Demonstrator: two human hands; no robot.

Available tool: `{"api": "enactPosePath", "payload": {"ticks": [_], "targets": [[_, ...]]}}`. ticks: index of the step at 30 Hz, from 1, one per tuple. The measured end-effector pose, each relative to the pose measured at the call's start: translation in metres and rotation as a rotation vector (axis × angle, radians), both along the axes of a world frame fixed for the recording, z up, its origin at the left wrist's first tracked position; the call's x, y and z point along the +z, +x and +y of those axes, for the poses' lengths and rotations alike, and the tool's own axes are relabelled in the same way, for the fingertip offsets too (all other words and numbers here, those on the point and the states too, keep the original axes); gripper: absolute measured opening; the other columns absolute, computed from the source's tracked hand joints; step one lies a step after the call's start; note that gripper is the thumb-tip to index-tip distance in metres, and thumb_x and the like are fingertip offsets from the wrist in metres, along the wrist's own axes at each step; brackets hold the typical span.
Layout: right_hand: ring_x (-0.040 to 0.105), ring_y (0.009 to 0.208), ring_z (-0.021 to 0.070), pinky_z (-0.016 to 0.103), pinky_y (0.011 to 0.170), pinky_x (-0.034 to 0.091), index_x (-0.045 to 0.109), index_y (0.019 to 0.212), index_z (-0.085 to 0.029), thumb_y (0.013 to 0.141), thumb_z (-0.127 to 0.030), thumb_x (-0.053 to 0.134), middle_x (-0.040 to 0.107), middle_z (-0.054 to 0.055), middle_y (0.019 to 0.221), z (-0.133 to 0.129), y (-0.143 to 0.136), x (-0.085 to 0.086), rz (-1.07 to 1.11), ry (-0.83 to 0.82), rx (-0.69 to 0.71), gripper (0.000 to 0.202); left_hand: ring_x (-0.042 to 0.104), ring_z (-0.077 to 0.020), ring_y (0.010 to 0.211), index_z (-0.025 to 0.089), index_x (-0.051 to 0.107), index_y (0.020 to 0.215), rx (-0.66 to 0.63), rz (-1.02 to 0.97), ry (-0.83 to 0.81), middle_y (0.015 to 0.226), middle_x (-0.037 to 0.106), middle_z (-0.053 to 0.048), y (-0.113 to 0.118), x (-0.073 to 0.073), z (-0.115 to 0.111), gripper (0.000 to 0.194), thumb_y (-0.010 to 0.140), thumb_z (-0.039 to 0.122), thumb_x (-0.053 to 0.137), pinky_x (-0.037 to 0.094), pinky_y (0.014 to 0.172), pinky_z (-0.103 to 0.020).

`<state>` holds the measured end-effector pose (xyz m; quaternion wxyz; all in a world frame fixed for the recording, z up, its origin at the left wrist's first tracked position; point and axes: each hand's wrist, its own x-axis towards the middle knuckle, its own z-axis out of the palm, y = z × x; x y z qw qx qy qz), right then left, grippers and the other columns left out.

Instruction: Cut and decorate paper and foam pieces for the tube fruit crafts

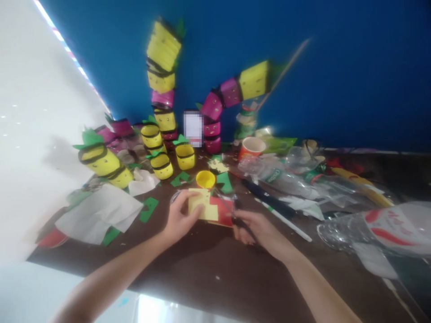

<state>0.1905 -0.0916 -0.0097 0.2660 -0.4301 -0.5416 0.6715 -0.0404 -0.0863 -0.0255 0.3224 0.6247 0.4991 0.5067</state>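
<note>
My left hand pinches a piece of pale yellow paper, thumb on top. A red piece of paper shows behind its right side. My right hand is closed around dark-handled scissors, their blurred blades pointing at the papers' right side. Just beyond the papers stands a small yellow cup. Green paper scraps lie beside it, and pale yellow shavings are a little farther back.
Yellow pineapple-like cups and magenta ones stand at the back, some in stacks against the blue wall. White paper lies left. Clear plastic bottles, a black knife-like tool, a white stick and a large bottle fill the right.
</note>
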Motion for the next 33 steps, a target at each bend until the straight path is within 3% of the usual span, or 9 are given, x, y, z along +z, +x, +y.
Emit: {"api": "enactPosePath", "payload": {"ticks": [8, 14, 24, 28, 33], "targets": [[0.045, 0.052, 0.0069, 0.017, 0.044, 0.032, 0.062, 0.083, -0.014, 0.073, -0.037, 0.063, 0.053, -0.002, 0.059, -0.005, -0.01, 0.011, 0.0, -0.019, 0.15, 0.025, 0.055, -0.0158, 0.086, 0.018, 0.058, 0.095, -0.073, 0.015, 0.028, 0.092, 0.058, -0.005, 0.005, 0.002, -0.001, 0.021, 0.075, 0.026, 0.061, 0.046, 0.073, -0.026], [0.042, 0.048, 0.0063, 0.017, 0.043, 0.033, 0.063, 0.098, -0.014, 0.075, -0.041, 0.059, 0.056, 0.0, 0.06, -0.005, -0.011, 0.007, -0.006, -0.035, 0.163, 0.036, 0.055, -0.0157, 0.082, 0.018, 0.056, 0.098, -0.18, -0.037, -0.003, 0.093, 0.057, -0.006, 0.006, -0.001, -0.003, 0.023, 0.076, 0.025, 0.06, 0.047, 0.069, -0.026], [0.046, 0.049, 0.007, 0.017, 0.045, 0.035, 0.063, 0.097, -0.015, 0.081, -0.045, 0.049, 0.059, 0.001, 0.062, -0.005, -0.013, 0.009, 0.001, -0.007, 0.18, 0.037, 0.054, -0.0153, 0.082, 0.018, 0.056, 0.098, -0.188, -0.028, 0.005, 0.092, 0.056, -0.005, 0.006, 0.001, -0.004, 0.023, 0.076, 0.024, 0.06, 0.046, 0.071, -0.025], [0.046, 0.049, 0.0085, 0.019, 0.044, 0.034, 0.062, 0.087, -0.014, 0.077, -0.052, 0.052, 0.057, 0.002, 0.06, -0.005, -0.016, 0.012, 0.001, -0.021, 0.179, 0.041, 0.054, -0.0151, 0.083, 0.019, 0.057, 0.098, -0.175, -0.05, 0.013, 0.093, 0.056, -0.005, 0.007, 0.0, -0.004, 0.023, 0.075, 0.025, 0.061, 0.045, 0.071, -0.025], [0.047, 0.051, 0.009, 0.019, 0.044, 0.034, 0.059, 0.099, -0.014, 0.07, -0.057, 0.057, 0.056, 0.002, 0.063, -0.006, -0.019, 0.013, 0.028, -0.065, 0.174, 0.052, 0.054, -0.0152, 0.084, 0.019, 0.057, 0.097, -0.15, -0.038, 0.026, 0.094, 0.056, -0.005, 0.007, -0.001, -0.005, 0.023, 0.075, 0.025, 0.061, 0.045, 0.073, -0.025]]}}
